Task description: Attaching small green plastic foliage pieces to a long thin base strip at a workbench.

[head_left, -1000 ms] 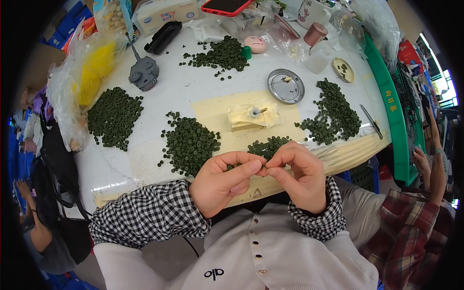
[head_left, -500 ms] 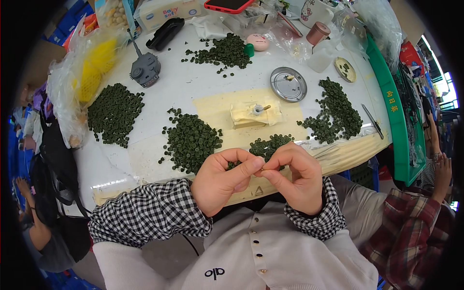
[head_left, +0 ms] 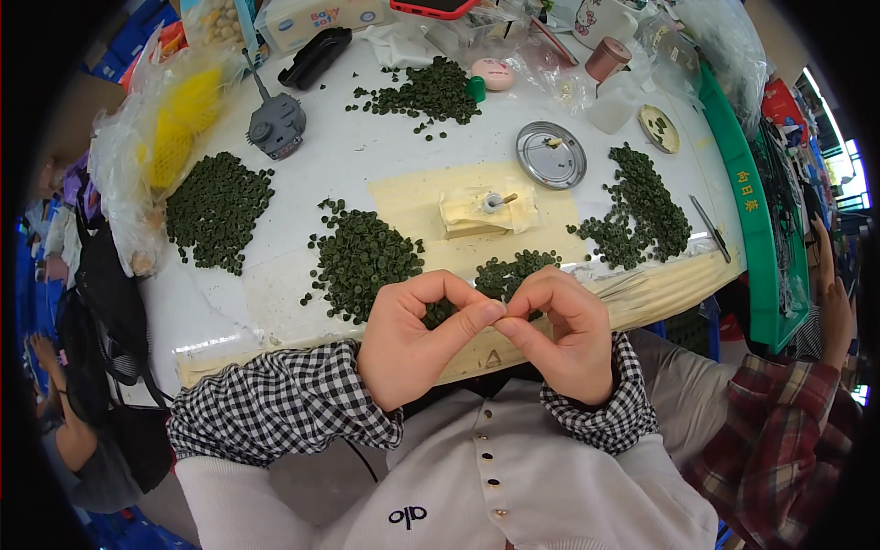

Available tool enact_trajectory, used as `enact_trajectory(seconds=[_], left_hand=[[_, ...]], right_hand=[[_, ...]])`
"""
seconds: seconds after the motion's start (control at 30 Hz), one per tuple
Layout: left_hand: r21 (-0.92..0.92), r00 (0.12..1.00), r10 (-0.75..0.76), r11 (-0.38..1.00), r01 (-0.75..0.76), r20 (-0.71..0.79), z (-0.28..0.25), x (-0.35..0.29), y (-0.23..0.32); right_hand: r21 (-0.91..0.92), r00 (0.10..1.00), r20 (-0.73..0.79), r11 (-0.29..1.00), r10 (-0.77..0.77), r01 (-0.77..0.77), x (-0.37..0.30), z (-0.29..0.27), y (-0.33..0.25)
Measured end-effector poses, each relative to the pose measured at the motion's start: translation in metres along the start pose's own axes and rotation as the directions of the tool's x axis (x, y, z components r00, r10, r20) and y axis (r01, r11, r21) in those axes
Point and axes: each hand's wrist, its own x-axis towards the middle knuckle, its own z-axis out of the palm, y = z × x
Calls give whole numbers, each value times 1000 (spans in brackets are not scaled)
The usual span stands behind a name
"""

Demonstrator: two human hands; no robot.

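Above the table's near edge, my left hand (head_left: 414, 341) and my right hand (head_left: 566, 341) meet, thumbs and forefingers pinched tip to tip. Whatever lies between the fingertips is too small and covered to make out. Just beyond them is a small heap of dark green round plastic parts (head_left: 513, 275). A bigger heap of the same parts (head_left: 365, 258) spreads beyond my left hand. Farther back stands a block wrapped in pale yellow tape (head_left: 467, 223), with a short metal post (head_left: 495, 202) on top.
More green parts lie in heaps at the left (head_left: 220, 213), far middle (head_left: 435, 90) and right (head_left: 646, 206). Around them are a grey toy tank turret (head_left: 275, 128), round metal lid (head_left: 551, 170), pale dish (head_left: 658, 128), slim dark tool (head_left: 710, 229) and green tray (head_left: 744, 229). Co-workers sit on both sides.
My fingertips have drawn slightly closer together, and the tiny bit between them no longer shows. The whole view has shifted a little; the things on the table stay put.
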Motion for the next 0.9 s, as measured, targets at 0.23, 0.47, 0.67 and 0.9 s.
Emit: enact_trajectory(seconds=[0.23,0.47,0.67,0.9], left_hand=[[58,998,54,997,-52,-28,1,0,-2],[-31,1000,-25,999,24,-14,1,0,-2],[-405,962,-218,875,266,163,-1,0,-3],[-407,934,-268,846,345,235,-2,2,-5]], right_hand=[[51,999,-27,998,38,-37,-1,4,1],[99,998,-27,993,65,-62,-4,7,3],[414,974,29,885,223,-214,-4,4,-1],[578,951,210,756,227,-308,-2,-8,-1]])
